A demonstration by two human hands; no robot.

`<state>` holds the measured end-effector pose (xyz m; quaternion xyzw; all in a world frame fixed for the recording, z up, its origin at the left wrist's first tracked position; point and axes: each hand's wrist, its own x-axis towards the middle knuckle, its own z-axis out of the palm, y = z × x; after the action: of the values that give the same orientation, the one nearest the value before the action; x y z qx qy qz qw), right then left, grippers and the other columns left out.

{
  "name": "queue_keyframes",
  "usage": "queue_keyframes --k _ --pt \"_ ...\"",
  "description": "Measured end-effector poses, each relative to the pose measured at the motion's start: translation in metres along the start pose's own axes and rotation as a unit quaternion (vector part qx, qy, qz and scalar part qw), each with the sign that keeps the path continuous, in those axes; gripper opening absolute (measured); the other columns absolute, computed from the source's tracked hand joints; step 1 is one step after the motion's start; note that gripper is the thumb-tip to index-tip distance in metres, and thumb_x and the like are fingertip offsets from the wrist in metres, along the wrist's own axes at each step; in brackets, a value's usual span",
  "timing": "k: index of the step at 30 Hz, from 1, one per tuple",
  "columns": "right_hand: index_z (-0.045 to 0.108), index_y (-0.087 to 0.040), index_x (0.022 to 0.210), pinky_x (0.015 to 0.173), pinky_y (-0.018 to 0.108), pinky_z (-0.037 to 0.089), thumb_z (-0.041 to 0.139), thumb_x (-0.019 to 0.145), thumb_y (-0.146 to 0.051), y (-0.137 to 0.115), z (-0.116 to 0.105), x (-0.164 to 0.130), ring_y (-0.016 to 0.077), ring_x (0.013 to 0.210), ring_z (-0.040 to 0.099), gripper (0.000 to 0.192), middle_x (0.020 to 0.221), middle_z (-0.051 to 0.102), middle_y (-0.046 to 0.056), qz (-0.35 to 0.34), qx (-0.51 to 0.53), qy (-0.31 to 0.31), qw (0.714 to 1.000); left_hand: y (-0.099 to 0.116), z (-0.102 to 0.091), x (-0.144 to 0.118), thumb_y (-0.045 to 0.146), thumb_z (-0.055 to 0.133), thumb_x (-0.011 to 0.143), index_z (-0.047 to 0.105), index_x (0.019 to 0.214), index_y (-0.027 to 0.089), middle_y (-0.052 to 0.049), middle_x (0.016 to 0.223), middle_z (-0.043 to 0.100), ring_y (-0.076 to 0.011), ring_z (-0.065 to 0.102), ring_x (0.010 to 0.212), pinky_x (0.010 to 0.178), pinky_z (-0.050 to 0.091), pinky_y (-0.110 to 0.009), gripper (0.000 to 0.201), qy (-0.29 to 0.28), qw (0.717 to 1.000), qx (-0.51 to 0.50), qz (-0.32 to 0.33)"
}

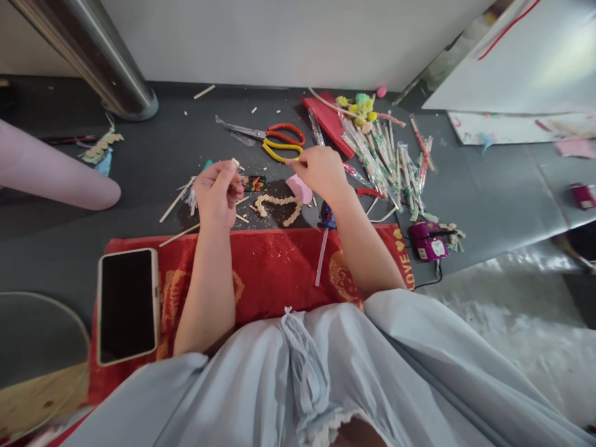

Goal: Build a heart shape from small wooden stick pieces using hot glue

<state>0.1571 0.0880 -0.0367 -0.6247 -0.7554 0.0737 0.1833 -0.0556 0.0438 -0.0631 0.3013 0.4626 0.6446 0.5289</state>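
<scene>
Left hand (216, 194) left of centre, curled shut on a small pale stick piece (236, 163) that pokes out above the knuckles. Right hand (319, 171) just right of centre, thumb and forefinger pinched together at the yellow handle (279, 151) of a pair of pliers — whether gripping the handle itself or some sliver in front of it, cannot tell. Hands apart, with a gap of dark floor (153, 155) between them.

Below that gap, flat on the floor: a heart outline (278, 207) built from bits of pale stick, with a pink scrap (298, 188) just beside its upper right and a small dark printed card (254, 183) at its upper left. Red-handled scissors (267, 131) just above the pliers, blades pointing left. Loose long sticks (177, 200) left of the left hand.

Right of centre, a heap of wrapped chopsticks (386, 164), with a red packet (326, 118) and fuzzy pompoms (359, 105) at its upper end. Lower right of the heap — a small purple device (428, 241) with a black cord.

Across the lower middle, a red cloth (261, 267) under both forearms, dusted with crumbs; a phone (127, 305) face up at its left end, screen dark, and a clear glue stick (321, 256) lying near its upper edge. Upper left, a metal pole (93, 56); under it, another person's pink sleeve (51, 174).
</scene>
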Motion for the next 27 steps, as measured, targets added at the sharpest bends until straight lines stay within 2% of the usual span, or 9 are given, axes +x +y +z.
queue_keyframes --k 4,8,11,13,17,27 --pt "0.064 -0.018 0.071 0.085 0.044 0.05 0.067 0.086 -0.023 -0.001 -0.004 -0.002 0.0262 0.084 0.066 0.016 0.08 0.071 0.01 -0.004 -0.015 -0.015 1.0 -0.004 -0.003 0.003 0.047 0.079 0.073 0.063 0.076 0.025 0.006 0.059 0.061 -0.0062 0.052 0.044 0.038 0.039 -0.019 0.027 -0.032 0.999 0.0 -0.003" --pt "0.062 -0.019 0.066 0.084 0.041 0.05 0.064 0.089 -0.028 -0.013 -0.012 -0.012 0.0232 0.08 0.065 0.025 0.072 0.067 0.007 0.0 0.011 -0.002 1.0 0.004 0.002 -0.002 0.04 0.084 0.063 0.063 0.068 0.023 0.006 0.053 0.058 -0.0051 0.047 0.04 0.035 0.034 -0.018 0.027 -0.031 0.997 -0.05 -0.045" --pt "0.068 -0.018 0.088 0.08 0.036 0.051 0.067 0.084 -0.017 -0.03 -0.021 -0.024 0.0191 0.079 0.065 0.004 0.081 0.069 0.004 -0.045 0.087 -0.013 0.995 0.015 0.006 -0.008 0.033 0.083 0.063 0.063 0.064 0.02 0.005 0.052 0.056 -0.0036 0.046 0.039 0.033 0.031 -0.015 0.024 -0.066 0.992 -0.06 -0.093" --pt "0.069 -0.018 0.1 0.08 0.033 0.051 0.065 0.086 -0.016 -0.042 -0.027 -0.032 0.0164 0.081 0.065 0.015 0.089 0.071 0.003 -0.099 0.152 -0.024 0.983 0.021 0.007 -0.011 0.029 0.08 0.066 0.063 0.063 0.019 0.005 0.051 0.055 -0.0029 0.045 0.039 0.033 0.03 -0.014 0.02 -0.094 0.986 -0.051 -0.128" --pt "0.069 -0.018 0.103 0.08 0.029 0.05 0.063 0.089 -0.021 -0.059 -0.034 -0.042 0.0145 0.084 0.064 0.015 0.091 0.07 0.003 -0.165 0.216 -0.035 0.962 0.025 0.007 -0.015 0.025 0.075 0.068 0.066 0.062 0.017 0.005 0.05 0.055 -0.0021 0.044 0.037 0.032 0.03 -0.012 0.013 -0.133 0.976 -0.025 -0.169" --pt "0.072 -0.018 0.102 0.072 0.026 0.049 0.062 0.092 -0.025 -0.06 -0.027 -0.046 0.0117 0.078 0.061 0.016 0.09 0.07 0.002 -0.155 0.296 -0.059 0.94 0.023 0.005 -0.018 0.03 0.089 0.055 0.066 0.062 0.018 0.005 0.048 0.055 -0.0037 0.047 0.036 0.032 0.034 -0.012 0.027 -0.205 0.967 0.0 -0.153"
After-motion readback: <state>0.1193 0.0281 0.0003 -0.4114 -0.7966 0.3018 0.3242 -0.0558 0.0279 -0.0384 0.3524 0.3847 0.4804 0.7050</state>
